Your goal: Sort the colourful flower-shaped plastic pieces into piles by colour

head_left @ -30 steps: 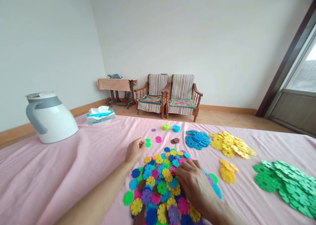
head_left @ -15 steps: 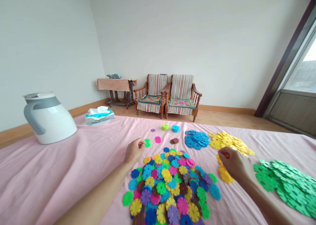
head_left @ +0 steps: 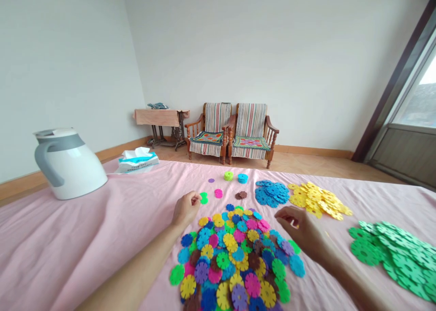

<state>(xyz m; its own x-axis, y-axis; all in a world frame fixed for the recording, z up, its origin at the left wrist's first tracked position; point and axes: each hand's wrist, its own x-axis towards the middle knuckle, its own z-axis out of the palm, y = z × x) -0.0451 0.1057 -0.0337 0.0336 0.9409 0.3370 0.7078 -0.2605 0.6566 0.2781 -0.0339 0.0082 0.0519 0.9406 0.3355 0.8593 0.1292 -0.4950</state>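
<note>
My left hand (head_left: 185,208) has its fingers pinched together at the left edge of some green snowflake discs (head_left: 204,198) on the cloth. What sits between those fingertips, if anything, is hidden. Over the right side of a mixed pile of coloured snowflake discs (head_left: 230,241) hovers my right hand (head_left: 298,227), its fingers loosely curled, with a gap at the thumb and no disc visible in it. Just behind that hand lie a blue disc heap (head_left: 271,193) and a yellow disc heap (head_left: 318,199). My right forearm covers part of the cloth near the yellow heap.
Beyond the pile stand a lime stack (head_left: 228,176) and a light blue stack (head_left: 243,178), near pink discs (head_left: 218,193), brown discs (head_left: 241,195) and a purple disc (head_left: 211,180). Large green discs (head_left: 398,254) spread at right. A white jug (head_left: 76,168) and tissue box (head_left: 139,162) stand left.
My right hand has moved left, from beside the yellow discs to the mixed pile's right edge, its fingers loosening slightly. My left hand stays at the green discs.
</note>
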